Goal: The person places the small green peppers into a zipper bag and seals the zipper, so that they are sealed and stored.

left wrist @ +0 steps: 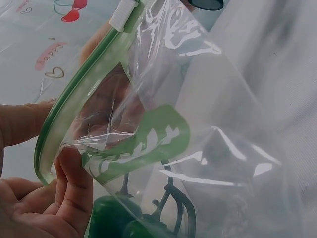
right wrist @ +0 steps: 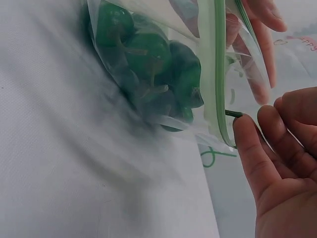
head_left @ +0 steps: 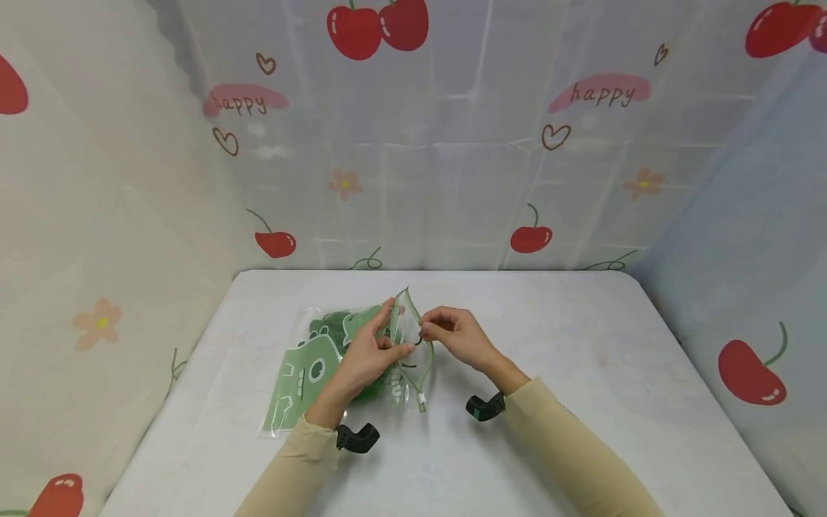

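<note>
A clear slider bag (left wrist: 233,148) with a green zip edge (right wrist: 218,74) stands with its mouth gaping. Several glossy green peppers (right wrist: 148,54) with stems lie inside it. My left hand (head_left: 371,352) grips the bag's rim, thumb on one side of the zip edge and fingers on the other. At the mouth, my right hand (head_left: 461,336) pinches a thin dark green stem (right wrist: 234,113) between its fingertips. The bag's lip hides the stem's other end, so I cannot tell what it belongs to. The white slider (left wrist: 123,16) sits at one end of the zip.
Left of my left wrist, a flat clear bag with a green cartoon print (head_left: 300,380) lies on the white table (head_left: 555,445). Something dark green shows behind it. Black cameras (head_left: 357,438) are on both wrists. A cherry-patterned curtain (head_left: 452,143) encloses the table's back and sides.
</note>
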`<state>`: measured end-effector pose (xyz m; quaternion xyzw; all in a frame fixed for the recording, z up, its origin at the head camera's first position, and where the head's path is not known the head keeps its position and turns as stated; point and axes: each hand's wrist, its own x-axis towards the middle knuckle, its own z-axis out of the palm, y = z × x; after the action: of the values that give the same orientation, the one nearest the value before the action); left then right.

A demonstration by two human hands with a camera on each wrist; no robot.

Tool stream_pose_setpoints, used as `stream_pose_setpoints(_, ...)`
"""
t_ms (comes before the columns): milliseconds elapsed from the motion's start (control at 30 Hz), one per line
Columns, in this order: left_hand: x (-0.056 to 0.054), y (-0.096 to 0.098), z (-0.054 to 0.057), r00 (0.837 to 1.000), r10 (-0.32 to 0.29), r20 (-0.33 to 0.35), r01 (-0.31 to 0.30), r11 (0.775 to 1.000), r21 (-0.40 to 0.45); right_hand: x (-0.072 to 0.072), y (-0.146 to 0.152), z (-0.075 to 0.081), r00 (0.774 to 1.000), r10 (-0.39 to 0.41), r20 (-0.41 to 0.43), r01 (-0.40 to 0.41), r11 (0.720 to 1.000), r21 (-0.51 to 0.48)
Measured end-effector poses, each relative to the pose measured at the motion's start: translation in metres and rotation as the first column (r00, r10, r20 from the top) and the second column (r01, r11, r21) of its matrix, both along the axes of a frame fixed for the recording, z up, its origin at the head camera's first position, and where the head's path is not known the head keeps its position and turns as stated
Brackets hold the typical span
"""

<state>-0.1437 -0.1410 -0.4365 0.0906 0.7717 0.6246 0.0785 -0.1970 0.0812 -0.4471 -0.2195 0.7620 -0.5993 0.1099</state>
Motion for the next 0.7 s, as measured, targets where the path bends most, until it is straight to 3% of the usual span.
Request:
stream_pose_setpoints(300, -0.002, 0.005, 0.0, 1.0, 0.028, 0.002, -0.028, 1.0, 0.011, -0.001, 0.01, 0.002, 1.0, -0.029, -0.012, 0.029, 1.0, 0.006)
stream_pose_setpoints(700, 0.001, 0.011, 0.002, 0.997, 0.05, -0.058, -0.05, 0.999, 0.008, -0.004, 0.032, -0.001, 0.995, -0.094, -0.023, 0.095, 0.995, 0.006)
